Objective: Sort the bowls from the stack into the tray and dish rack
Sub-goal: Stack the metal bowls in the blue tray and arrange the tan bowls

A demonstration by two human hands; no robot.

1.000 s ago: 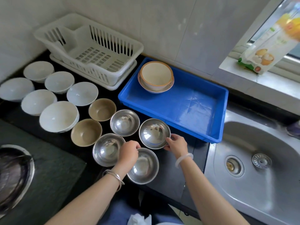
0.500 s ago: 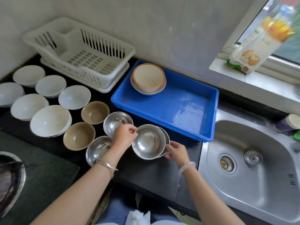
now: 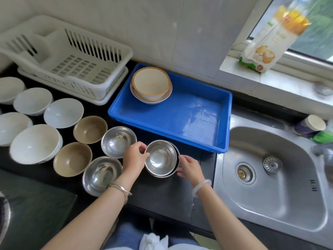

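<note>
Both hands, left (image 3: 135, 156) and right (image 3: 189, 168), are clamped on nested steel bowls (image 3: 160, 158); two stacked bowls (image 3: 151, 85) are held in the tray (image 3: 225, 123); the rack (image 3: 124, 56) is bare.

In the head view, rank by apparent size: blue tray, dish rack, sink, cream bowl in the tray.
Sink, though lens stretch exaggerates it
Dish rack and blue tray: too alike to rank
Cream bowl

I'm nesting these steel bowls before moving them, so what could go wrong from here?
The nested steel bowls look slightly offset, pinched only at the rims by the left hand and right hand; the upper bowl could slide off. Two steel bowls sit right beside the left wrist and might get knocked. The stack sits near the sink, so a slipped bowl could fall in.
</note>
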